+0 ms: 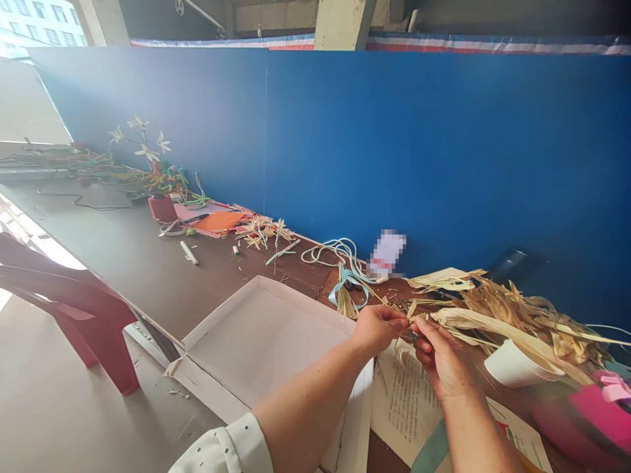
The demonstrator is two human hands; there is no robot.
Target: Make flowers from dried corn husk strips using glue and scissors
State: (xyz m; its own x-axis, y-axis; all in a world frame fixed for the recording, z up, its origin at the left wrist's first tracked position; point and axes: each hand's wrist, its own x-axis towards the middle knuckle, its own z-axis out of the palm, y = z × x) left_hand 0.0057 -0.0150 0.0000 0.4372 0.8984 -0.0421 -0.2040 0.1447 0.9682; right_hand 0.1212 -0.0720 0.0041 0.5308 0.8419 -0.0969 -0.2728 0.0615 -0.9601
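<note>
The left hand (378, 330) is nearly closed, its thumb and forefinger pinching a small pale strip of dried corn husk (413, 307) in front of the person, at the right end of the table. The right hand (444, 360) meets it there, fingertip to fingertip. Its fingers are curled inward around a small dark tool (414, 337), most of which is hidden, so its kind is hard to tell. Whether the right fingertips also grip the strip cannot be told. Neither hand is spread.

Just beyond and to the right of the hands lies a loose heap of dried corn husks (535, 315), with one long pale leaf reaching across a tilted white paper cup (517, 368). Under the forearms are a printed sheet (401, 387) and a shallow white cardboard tray (266, 338), the left forearm crossing the tray's right part. Beyond the left hand are a light-blue ribbon (335, 293) and a looped pale-blue cord (320, 248), near the blue partition (444, 151). Further left along the table lie a white marker (188, 253) and an orange sheet (220, 221).
</note>
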